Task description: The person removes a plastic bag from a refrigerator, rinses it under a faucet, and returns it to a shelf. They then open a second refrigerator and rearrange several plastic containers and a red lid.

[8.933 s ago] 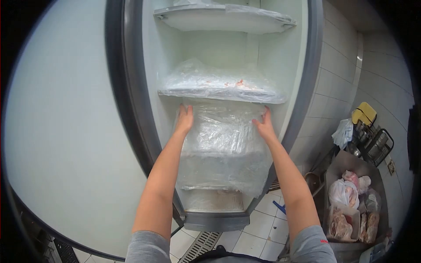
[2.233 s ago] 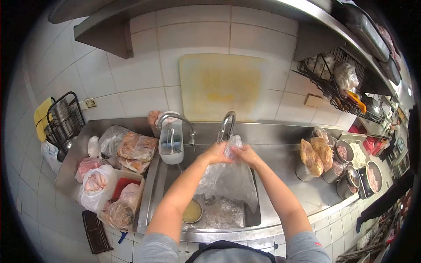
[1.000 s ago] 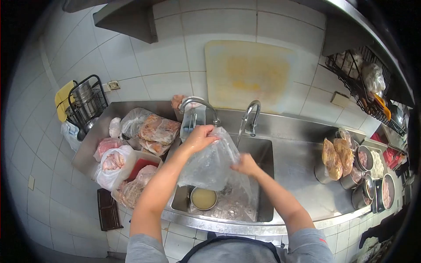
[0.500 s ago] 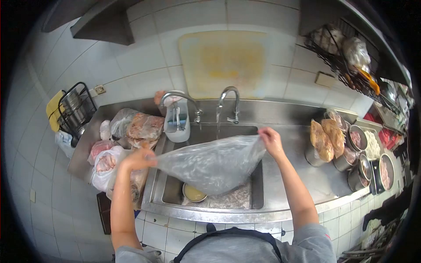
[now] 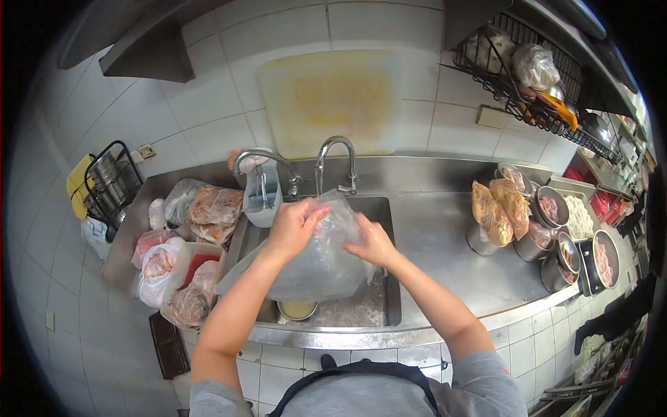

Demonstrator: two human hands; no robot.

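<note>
A clear plastic bag (image 5: 316,267) hangs over the sink (image 5: 394,306), its upper part bunched between my hands. My left hand (image 5: 293,226) pinches the bag's upper edge on one side. On the other side my right hand (image 5: 368,241) grips it, thumb against the plastic. The bag's lower left corner spreads out past the sink's left rim. Partly covered by the bag, a bowl of yellowish liquid (image 5: 297,309) sits in the sink. Behind the bag stand two curved faucets, the nearer being the right faucet (image 5: 337,142).
Bagged meat (image 5: 219,206) and a white bag of meat (image 5: 160,265) crowd the left counter beside a white container (image 5: 264,201). On the right stand metal pots (image 5: 549,208) of meat and large brown pieces (image 5: 491,212). A wire rack (image 5: 514,76) hangs at upper right.
My hands have come together from wide apart, gathering the stretched bag between them. The view has shifted slightly to the right.
</note>
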